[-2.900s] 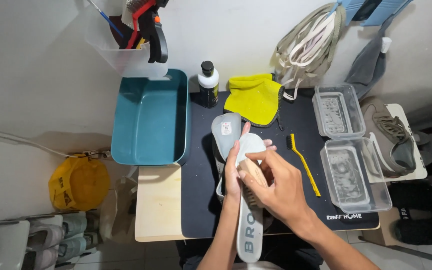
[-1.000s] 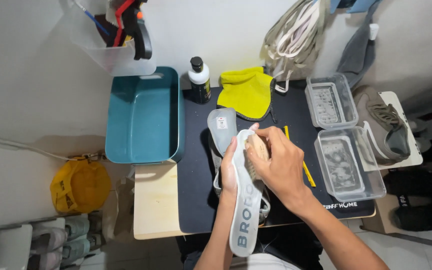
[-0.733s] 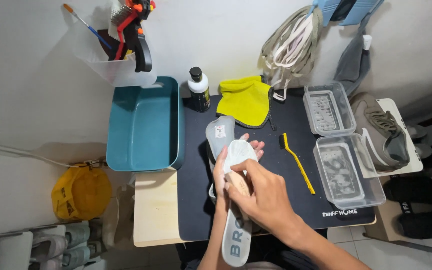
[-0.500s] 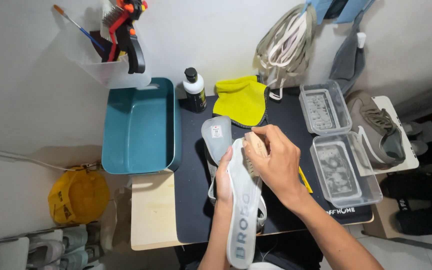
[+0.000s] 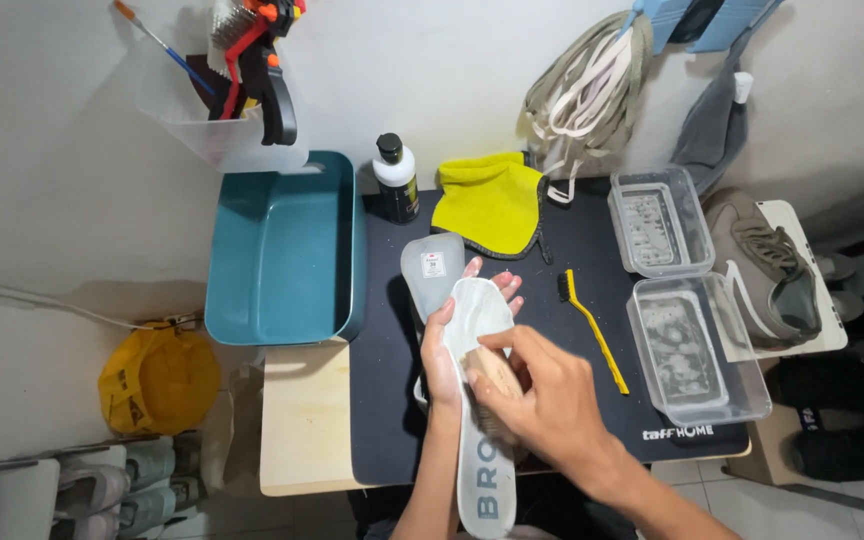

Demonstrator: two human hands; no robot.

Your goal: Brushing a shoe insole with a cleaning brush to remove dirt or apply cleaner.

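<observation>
My left hand (image 5: 449, 345) holds a pale grey shoe insole (image 5: 476, 310) from beneath, fingers showing past its far edge. My right hand (image 5: 542, 395) is closed on a wooden-backed brush (image 5: 495, 378) pressed against the insole's upper face. A second grey insole (image 5: 430, 268) lies flat on the black mat (image 5: 572, 300) just beyond them. A yellow-handled brush (image 5: 592, 325) lies on the mat to the right of my hands.
A teal tub (image 5: 282, 250) stands at left, a black bottle with a white label (image 5: 396, 180) and a yellow cloth (image 5: 490, 200) at the back. Two clear plastic boxes (image 5: 687, 340) sit at right, next to a grey shoe (image 5: 772, 265). Laces hang on the wall.
My right hand with the brush has slid back and forth along the insole, now lower toward me. The left hand keeps holding the insole.
</observation>
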